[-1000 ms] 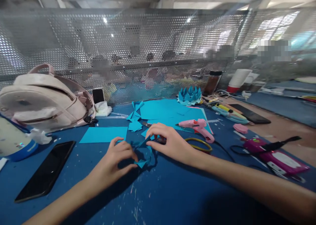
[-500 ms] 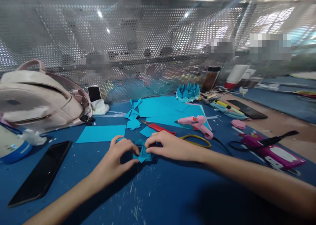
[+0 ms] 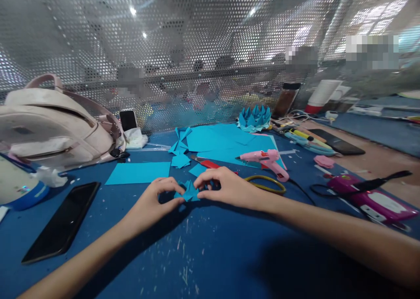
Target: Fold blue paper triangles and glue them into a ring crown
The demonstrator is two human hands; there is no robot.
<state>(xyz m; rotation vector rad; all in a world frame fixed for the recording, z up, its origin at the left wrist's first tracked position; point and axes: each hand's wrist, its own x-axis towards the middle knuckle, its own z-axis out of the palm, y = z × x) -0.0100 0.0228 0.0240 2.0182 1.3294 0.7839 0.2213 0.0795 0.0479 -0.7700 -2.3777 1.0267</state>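
Observation:
Between my two hands, low over the blue table, is a small folded blue paper piece (image 3: 189,192) with pointed flaps. My left hand (image 3: 161,197) pinches its left side between thumb and fingers. On the opposite side, my right hand (image 3: 223,186) grips the paper the same way, its fingertips partly covering the folds. A flat blue paper sheet (image 3: 139,173) lies just beyond my left hand. Several folded blue pieces (image 3: 180,146) sit past the hands, near a red utility knife (image 3: 210,163).
A pink glue gun (image 3: 267,159) and yellow-handled scissors (image 3: 265,184) lie right of centre. Behind are stacked blue sheets (image 3: 213,138) and a spiky paper flower (image 3: 254,118). A black phone (image 3: 62,222) and a backpack (image 3: 55,124) are at left; a magenta device (image 3: 370,198) is at right.
The paper piece now sits lower and flatter between my fingers, its points turned differently. Both hands stay on it. The whole view has shifted slightly.

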